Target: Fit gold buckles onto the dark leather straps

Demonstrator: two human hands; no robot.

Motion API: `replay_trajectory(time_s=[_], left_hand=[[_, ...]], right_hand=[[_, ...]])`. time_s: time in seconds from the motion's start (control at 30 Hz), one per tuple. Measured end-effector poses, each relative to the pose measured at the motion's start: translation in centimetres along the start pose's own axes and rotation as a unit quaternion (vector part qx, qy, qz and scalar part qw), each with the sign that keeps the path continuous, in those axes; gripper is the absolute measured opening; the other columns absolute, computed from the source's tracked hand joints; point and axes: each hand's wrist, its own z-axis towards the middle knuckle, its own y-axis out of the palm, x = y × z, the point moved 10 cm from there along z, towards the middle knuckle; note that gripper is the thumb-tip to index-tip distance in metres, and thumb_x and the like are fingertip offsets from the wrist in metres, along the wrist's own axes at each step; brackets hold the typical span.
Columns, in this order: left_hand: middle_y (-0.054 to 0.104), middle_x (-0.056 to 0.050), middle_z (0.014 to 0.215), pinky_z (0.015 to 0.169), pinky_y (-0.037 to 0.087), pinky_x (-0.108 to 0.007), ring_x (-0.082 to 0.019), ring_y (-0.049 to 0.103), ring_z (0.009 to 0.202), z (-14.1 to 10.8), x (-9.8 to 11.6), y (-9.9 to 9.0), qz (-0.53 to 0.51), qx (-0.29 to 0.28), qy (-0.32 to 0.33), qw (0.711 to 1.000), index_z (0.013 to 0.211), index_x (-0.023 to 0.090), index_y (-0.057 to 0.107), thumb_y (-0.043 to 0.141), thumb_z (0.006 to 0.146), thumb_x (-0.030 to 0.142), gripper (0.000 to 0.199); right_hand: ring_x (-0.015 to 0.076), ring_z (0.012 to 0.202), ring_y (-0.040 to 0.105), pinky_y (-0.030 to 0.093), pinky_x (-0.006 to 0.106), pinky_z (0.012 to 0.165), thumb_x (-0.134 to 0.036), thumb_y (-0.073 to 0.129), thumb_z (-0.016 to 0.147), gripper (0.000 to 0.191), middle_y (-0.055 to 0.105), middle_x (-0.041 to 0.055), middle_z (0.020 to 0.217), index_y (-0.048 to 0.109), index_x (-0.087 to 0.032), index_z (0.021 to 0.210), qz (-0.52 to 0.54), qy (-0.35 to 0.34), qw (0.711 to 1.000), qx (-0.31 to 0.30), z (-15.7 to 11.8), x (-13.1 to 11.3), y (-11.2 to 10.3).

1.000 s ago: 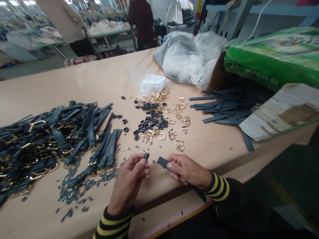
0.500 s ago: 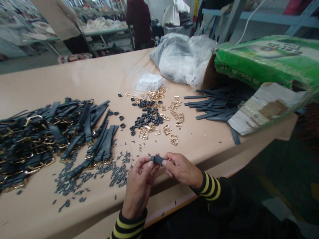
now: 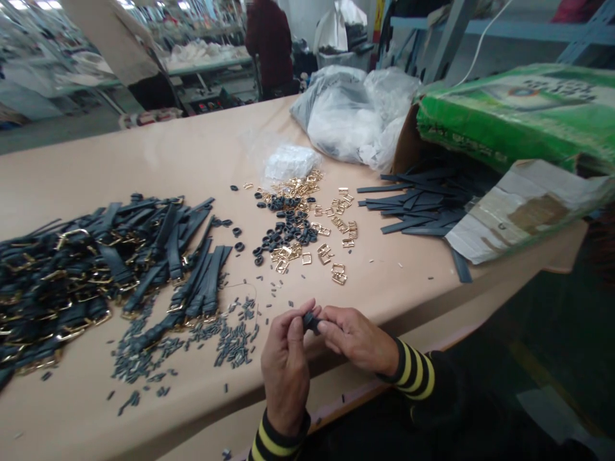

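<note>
Left hand (image 3: 286,368), right hand (image 3: 356,339) pinch dark strap (image 3: 311,323) between them.

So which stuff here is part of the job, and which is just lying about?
Part of the job:
the dark strap piece between the left hand and right hand
gold buckles
black rings
small dark pieces
buckled straps
loose straps

Just lying about:
white plastic bags
green printed box
</note>
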Motion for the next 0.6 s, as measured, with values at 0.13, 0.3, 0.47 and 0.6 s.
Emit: replay_trajectory(time_s=[0.13,0.3,0.47,0.6], left_hand=[[0.07,-0.001,0.091,0.089,0.046,-0.031,-0.015,0.062,0.093,0.3,-2.2,1.5,-0.214,0.018,-0.091,0.972,0.084,0.021,0.058,0.062,0.076,0.026,0.011],[0.068,-0.001,0.09,0.084,0.046,-0.023,-0.012,0.062,0.088,0.5,-3.3,3.1,-0.297,0.004,-0.147,0.943,0.085,0.019,0.061,0.068,0.068,0.02,0.018],[0.067,-0.003,0.083,0.074,0.049,-0.022,-0.013,0.062,0.08,0.6,-3.3,3.6,-0.266,-0.027,-0.173,0.948,0.079,0.016,0.062,0.066,0.07,0.02,0.01],[0.066,-0.007,0.09,0.078,0.048,-0.028,-0.018,0.06,0.088,1.0,-3.3,3.7,-0.197,-0.066,-0.161,0.965,0.091,0.014,0.063,0.063,0.073,0.026,0.021]], right_hand=[[0.0089,0.052,0.04,0.032,0.021,0.053,-0.026,0.037,0.09,0.018,0.043,-0.0035,0.059,0.046,-0.017,0.078,-0.032,-0.012,0.996,0.087,0.0,-0.1,-0.5],[0.0132,0.061,0.051,0.038,0.025,0.059,-0.031,0.033,0.092,0.02,0.054,0.002,0.07,0.045,-0.016,0.096,-0.038,0.008,0.99,0.135,0.2,0.7,-1.1],[0.0138,0.07,0.056,0.043,0.027,0.069,-0.038,0.027,0.094,0.032,0.056,0.0026,0.074,0.032,-0.014,0.115,0.038,-0.005,0.991,0.128,0.6,0.4,-1.7],[0.0169,0.083,0.057,0.042,0.031,0.079,-0.037,0.028,0.093,0.038,0.06,0.0072,0.087,0.028,-0.014,0.124,-0.041,-0.001,0.99,0.135,1.1,-0.1,-2.2]])
